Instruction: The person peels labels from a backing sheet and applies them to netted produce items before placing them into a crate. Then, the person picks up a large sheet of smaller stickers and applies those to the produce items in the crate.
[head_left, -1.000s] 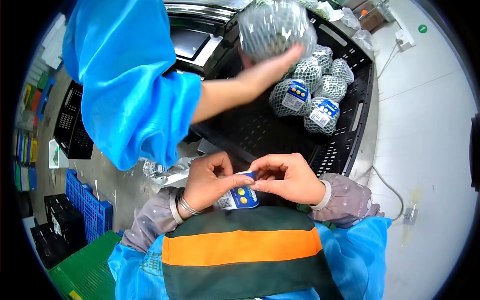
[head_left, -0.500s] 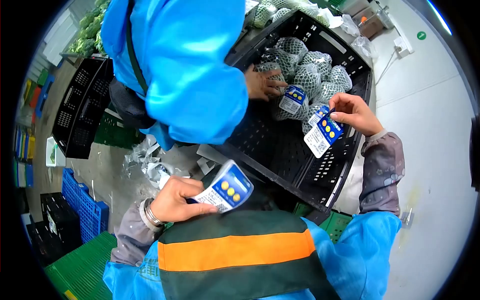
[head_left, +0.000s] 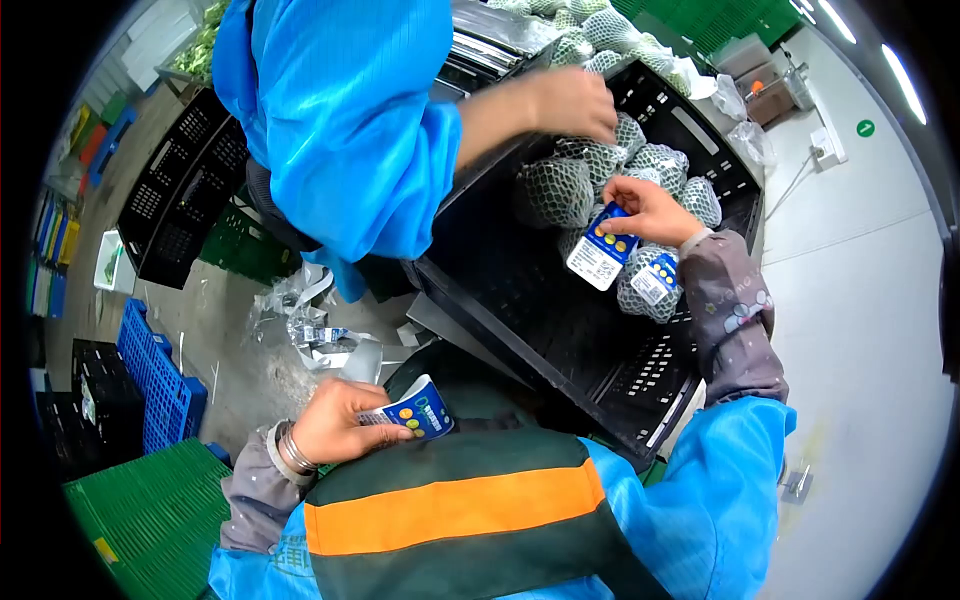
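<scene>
My left hand [head_left: 335, 422] grips a small stack of blue-and-white printed labels [head_left: 428, 410] low in front of my apron. Between the thumb and fingers of my right hand [head_left: 652, 212] is a similar label [head_left: 598, 262], over the netted produce in a black crate [head_left: 500, 325]. Several round greenish items in white mesh nets [head_left: 556, 194] are heaped at the crate's far end. Just below my right hand, one netted item [head_left: 640, 302] bears a blue-and-white label. What lies behind the held label is hidden.
A co-worker in a blue sleeve [head_left: 350, 130] reaches in from the left, their blurred hand [head_left: 575, 103] above the crate. Clear plastic scraps [head_left: 300, 310] litter the floor. Green crates [head_left: 150, 510] and a blue crate [head_left: 155, 385] stand at left; a white wall [head_left: 850, 330] borders the right.
My right hand has moved left with its label, over the netted items. The co-worker's hand has lifted off the produce. My left hand's label stack is tilted differently, and the view has shifted.
</scene>
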